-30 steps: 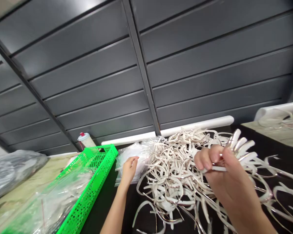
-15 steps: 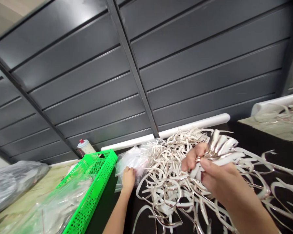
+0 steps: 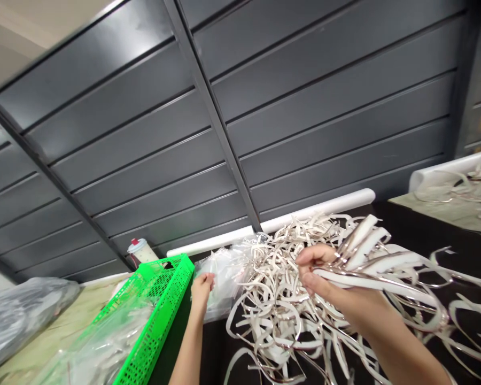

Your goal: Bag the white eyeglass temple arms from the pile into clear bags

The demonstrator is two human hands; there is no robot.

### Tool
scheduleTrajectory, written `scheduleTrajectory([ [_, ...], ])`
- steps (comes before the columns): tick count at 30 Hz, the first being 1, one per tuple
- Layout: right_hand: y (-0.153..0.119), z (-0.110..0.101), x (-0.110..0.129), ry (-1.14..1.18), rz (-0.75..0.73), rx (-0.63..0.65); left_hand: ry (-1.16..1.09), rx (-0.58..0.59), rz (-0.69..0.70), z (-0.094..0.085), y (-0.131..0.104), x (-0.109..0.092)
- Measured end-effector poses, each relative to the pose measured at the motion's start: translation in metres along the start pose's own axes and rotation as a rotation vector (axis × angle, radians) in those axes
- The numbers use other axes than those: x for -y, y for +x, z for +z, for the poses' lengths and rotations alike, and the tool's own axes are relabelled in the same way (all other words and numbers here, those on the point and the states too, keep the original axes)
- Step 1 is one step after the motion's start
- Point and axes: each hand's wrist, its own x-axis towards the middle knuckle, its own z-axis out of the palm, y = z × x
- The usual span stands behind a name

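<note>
- At the right of the heap, the right hand [image 3: 318, 267] has its fingers curled round a bundle of strips [image 3: 364, 246], white with shiny metallic edges, pinched between thumb and fingers; the long ends fan out behind the hand.
- Left of the heap, the left hand [image 3: 202, 289] is at the clear bags [image 3: 226, 278], fingers bent; I cannot tell whether they pinch a bag's edge or only rest against it.
- Between and below the hands, the heap of loose strips [image 3: 280, 305] spreads over the black tabletop [image 3: 214, 353], with more strips straying to the right.
- Beside the left arm, the green crate [image 3: 156, 331] holds clear plastic packets [image 3: 104, 347] with silvery contents, so some portion looks already bagged. By my judgement much is left: the heap is large, and the handful is outside any bag.
- Further out stand a lidded container [image 3: 141, 250] with a red top, a white roll [image 3: 320, 208] along the grey panels [image 3: 324, 107], and a plastic-wrapped bundle [image 3: 28, 321] at far left.
- No brand, label or writing can be read; yellowish marks at the right edge are too blurred.
</note>
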Motion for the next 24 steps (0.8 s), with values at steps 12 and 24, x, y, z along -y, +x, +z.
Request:
scheduleTrajectory([
  [12,0.012,0.045,-0.018,-0.11,0.217,0.091,-0.229,-0.107,0.826,-0.023,-0.112,-0.117],
  [24,-0.001,0.056,-0.035,-0.256,0.261,0.185,-0.108,0.226,0.694,-0.021,-0.12,-0.094],
])
